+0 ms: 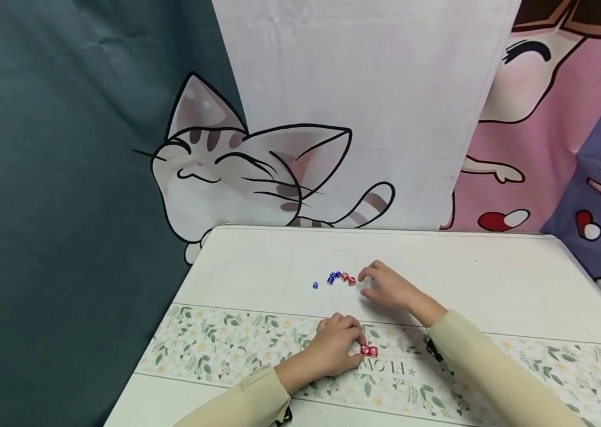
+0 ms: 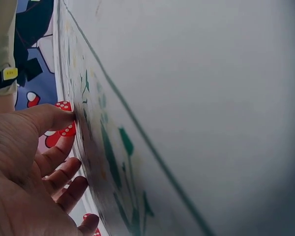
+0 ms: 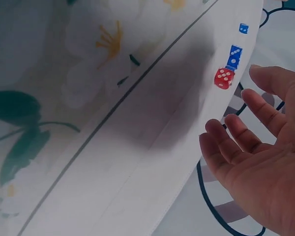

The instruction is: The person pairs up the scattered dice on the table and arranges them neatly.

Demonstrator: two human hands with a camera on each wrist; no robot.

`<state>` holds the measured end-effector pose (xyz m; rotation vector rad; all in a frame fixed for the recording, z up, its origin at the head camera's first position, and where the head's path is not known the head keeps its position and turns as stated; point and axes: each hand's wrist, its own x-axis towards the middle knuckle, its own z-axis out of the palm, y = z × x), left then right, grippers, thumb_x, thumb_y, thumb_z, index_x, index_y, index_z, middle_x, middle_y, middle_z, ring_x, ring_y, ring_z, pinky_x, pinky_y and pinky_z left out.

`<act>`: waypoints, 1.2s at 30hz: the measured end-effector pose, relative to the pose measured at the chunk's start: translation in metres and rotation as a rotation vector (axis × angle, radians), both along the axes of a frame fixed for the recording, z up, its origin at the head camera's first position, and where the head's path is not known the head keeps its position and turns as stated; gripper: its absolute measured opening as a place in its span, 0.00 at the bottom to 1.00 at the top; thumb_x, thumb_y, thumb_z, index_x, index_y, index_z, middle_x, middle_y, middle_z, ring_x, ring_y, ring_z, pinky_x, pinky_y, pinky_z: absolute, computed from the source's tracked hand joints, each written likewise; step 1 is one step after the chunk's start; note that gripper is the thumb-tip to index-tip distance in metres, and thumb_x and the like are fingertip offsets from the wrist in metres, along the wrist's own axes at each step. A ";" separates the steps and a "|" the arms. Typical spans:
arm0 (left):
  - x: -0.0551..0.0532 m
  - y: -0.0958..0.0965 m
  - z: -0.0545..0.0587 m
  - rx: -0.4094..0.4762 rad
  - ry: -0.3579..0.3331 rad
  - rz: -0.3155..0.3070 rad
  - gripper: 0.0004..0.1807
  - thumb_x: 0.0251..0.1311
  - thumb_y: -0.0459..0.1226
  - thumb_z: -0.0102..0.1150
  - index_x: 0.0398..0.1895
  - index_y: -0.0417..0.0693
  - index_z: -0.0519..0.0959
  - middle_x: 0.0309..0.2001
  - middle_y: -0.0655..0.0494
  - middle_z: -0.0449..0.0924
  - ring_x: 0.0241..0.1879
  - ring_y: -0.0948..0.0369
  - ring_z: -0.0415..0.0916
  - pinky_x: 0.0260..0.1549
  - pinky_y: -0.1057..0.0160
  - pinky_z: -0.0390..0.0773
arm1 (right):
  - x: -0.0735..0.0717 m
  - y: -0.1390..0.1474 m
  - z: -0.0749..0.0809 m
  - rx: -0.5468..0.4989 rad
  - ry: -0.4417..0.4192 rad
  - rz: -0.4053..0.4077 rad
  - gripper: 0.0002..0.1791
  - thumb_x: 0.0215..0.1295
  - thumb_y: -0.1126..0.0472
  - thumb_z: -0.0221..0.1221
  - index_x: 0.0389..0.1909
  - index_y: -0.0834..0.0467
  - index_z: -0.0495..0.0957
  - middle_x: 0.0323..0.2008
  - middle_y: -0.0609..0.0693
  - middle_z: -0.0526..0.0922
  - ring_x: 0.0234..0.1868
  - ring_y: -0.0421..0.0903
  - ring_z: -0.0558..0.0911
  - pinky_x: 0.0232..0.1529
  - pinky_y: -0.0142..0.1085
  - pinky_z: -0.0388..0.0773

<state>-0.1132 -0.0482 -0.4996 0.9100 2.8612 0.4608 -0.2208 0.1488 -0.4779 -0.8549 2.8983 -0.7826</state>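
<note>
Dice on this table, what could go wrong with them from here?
The right hand reaches beside the far red dice; a bump could scatter them and the clustered blue dice.

The left hand has thumb and finger at the near red dice; a slip might separate that side-by-side pair.

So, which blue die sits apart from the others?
The leftmost blue die in the head view: it stands alone, while the other blue dice bunch together beside red dice.

Pale cream sleeves point(image 1: 498, 373), black wristbands point(image 1: 433, 350)
</note>
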 end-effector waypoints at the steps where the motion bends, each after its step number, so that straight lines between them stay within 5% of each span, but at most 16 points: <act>1: 0.000 0.000 0.000 -0.001 0.002 -0.001 0.08 0.61 0.49 0.69 0.37 0.63 0.80 0.51 0.69 0.73 0.51 0.66 0.65 0.55 0.56 0.65 | -0.002 -0.001 -0.001 0.005 -0.005 -0.003 0.13 0.63 0.62 0.66 0.47 0.59 0.82 0.49 0.59 0.77 0.50 0.56 0.79 0.52 0.52 0.76; 16: -0.001 0.000 -0.005 -0.019 0.011 0.000 0.08 0.61 0.50 0.68 0.37 0.66 0.78 0.52 0.70 0.72 0.51 0.67 0.64 0.57 0.54 0.65 | -0.024 -0.009 -0.008 0.046 -0.064 -0.010 0.15 0.61 0.60 0.67 0.49 0.58 0.82 0.50 0.60 0.77 0.50 0.57 0.78 0.54 0.52 0.76; 36: -0.001 -0.001 -0.005 -0.023 0.009 -0.002 0.08 0.62 0.51 0.67 0.38 0.66 0.79 0.52 0.70 0.73 0.51 0.68 0.64 0.57 0.55 0.65 | -0.034 -0.023 -0.011 0.158 -0.019 -0.002 0.09 0.61 0.61 0.68 0.43 0.56 0.84 0.46 0.58 0.78 0.51 0.60 0.76 0.54 0.52 0.74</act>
